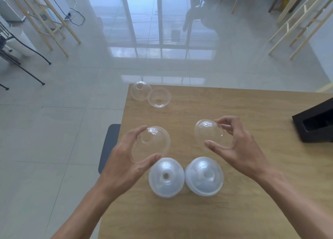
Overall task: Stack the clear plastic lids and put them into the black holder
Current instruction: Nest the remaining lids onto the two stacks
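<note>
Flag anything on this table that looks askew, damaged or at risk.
One clear lid at the table's far left corner juts over the edge and could fall. The lid beside it lies with its hole toward the camera. Nothing looks cracked or spilled. The left hand and right hand each hold a lid.

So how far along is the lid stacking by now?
Partly done: two milky-looking stacks stand near the table's front edge. In hand: the left hand grips one clear lid, the right hand another. Left: two loose lids at the far corner, and nothing visibly in the black holder.
</note>
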